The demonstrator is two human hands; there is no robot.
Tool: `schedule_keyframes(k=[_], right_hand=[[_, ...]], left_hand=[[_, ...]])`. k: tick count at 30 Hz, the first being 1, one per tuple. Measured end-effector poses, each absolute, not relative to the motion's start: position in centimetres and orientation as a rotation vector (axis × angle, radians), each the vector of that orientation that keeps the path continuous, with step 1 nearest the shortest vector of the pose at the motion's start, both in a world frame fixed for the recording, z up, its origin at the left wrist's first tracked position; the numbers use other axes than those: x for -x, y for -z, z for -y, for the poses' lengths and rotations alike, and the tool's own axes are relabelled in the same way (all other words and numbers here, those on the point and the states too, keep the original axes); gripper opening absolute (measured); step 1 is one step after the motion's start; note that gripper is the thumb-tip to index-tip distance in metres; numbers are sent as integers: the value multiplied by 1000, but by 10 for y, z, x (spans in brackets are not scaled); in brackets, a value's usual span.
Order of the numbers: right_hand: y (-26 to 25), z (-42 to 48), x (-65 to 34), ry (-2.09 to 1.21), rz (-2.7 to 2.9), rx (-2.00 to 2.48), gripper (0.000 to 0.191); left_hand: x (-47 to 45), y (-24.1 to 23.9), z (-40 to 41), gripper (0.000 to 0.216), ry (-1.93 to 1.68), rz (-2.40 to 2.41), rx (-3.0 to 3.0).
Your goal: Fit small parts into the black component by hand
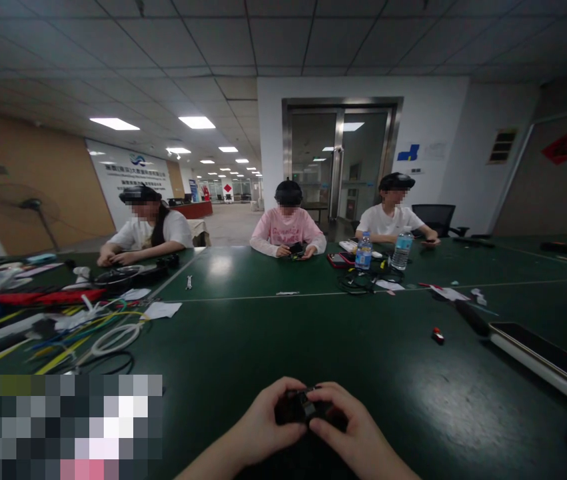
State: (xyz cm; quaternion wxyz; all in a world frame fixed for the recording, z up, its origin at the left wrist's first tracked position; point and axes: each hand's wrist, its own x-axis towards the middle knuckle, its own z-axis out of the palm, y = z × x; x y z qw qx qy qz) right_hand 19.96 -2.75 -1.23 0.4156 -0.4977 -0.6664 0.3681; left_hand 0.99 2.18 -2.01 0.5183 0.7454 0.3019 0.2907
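Observation:
A small black part (307, 408) with a greyish piece on it is held low over the near edge of the green table (243, 347). My left hand (268, 420) closes on its left side, fingers curled round it. From the right, my right hand (346, 423) pinches it with thumb and fingertips. Its exact kind is too dark and small to make out, and the fingers cover much of it.
Cables (116, 339) and papers crowd the left side. A small red-and-black item (438, 335) and a long white-edged device (546, 360) lie to the right. Bottles (363, 252), a small wrench (189, 283) and three seated people (288, 227) are across the table.

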Motion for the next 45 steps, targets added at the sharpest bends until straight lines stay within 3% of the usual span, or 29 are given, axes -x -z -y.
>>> schedule_keyframes(k=[10,23,38,45], right_hand=[[10,27,-204,-880,1607,1237,13],[1,19,-227,-859,1165,1225,43],[-7,23,-239,-885,936,1181,52],[-1,22,-237,-891,1004,1183,42]], left_hand=[[-9,16,-21,45,-647,-710,-1801],[-7,14,-20,45,-620,-790,-1730],[-7,8,-19,47,-586,-779,-1736],[-7,13,-21,47,-595,-746,-1733]])
